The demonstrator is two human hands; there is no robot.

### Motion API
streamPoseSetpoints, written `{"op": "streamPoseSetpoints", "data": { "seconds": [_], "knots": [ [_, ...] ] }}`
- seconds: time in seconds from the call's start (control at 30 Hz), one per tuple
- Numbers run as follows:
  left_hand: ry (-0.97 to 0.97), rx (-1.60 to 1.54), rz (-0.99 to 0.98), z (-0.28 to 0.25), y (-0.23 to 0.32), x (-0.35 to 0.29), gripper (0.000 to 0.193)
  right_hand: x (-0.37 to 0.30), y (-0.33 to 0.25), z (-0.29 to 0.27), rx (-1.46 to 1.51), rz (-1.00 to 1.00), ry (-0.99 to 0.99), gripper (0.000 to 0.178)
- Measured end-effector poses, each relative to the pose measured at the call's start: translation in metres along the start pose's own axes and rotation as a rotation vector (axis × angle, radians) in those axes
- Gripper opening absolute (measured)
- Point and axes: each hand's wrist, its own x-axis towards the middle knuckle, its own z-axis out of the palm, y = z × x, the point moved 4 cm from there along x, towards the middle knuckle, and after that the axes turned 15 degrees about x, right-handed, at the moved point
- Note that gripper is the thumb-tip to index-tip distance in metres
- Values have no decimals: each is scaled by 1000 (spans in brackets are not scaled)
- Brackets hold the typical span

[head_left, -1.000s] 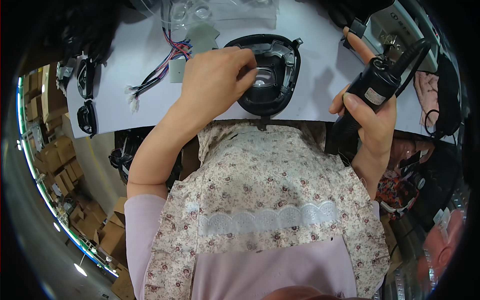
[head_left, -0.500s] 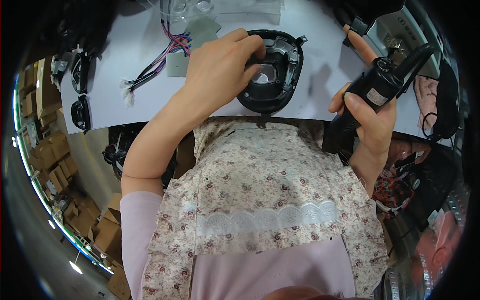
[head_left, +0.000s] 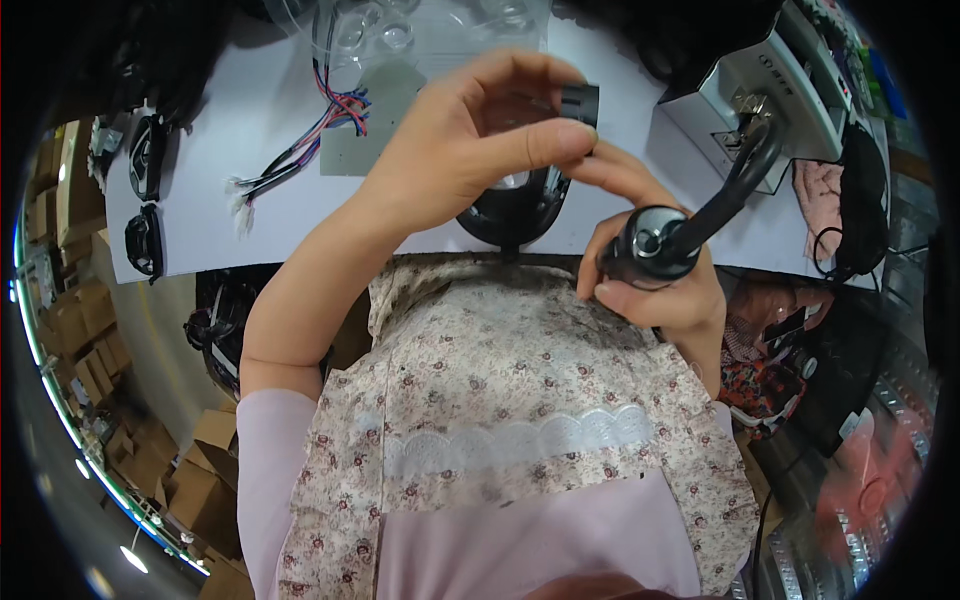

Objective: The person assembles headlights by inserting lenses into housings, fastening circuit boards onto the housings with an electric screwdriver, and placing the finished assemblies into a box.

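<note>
Head view: apparently mid-job at upper centre, the left hand (head_left: pixel 460 140) pinches a small black plastic piece (head_left: pixel 586 100) near a rounded black plastic housing (head_left: pixel 505 214), right hand (head_left: pixel 682 297) wrapping a corded black cylindrical tool (head_left: pixel 640 255).

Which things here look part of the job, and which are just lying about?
Likely in the job:
black tool, in the right hand
black piece, at the left hand
black housing, partly hidden
pale box, seemingly corded to the tool

Apparently just lying about:
wires
pink cloth
cartons
</note>
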Motion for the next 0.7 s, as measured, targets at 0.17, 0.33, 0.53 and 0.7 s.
{"op": "streamPoseSetpoints", "data": {
  "seconds": [0.17, 0.33, 0.53, 0.7],
  "knots": [
    [173, 153, 177, -37, 10, -8, 47, -2, -1, -10, 46, -174, 97, 79],
    [123, 953, 225, -20, 3, -24, 45, -2, 8, -26, -17, -115, 84, 65],
    [125, 1051, 275, -12, -17, -26, 48, 3, 30, -24, -144, -9, 91, 70],
    [100, 1092, 274, -10, -19, -21, 48, 5, 34, -23, -223, -2, 95, 69]
  ]
}}
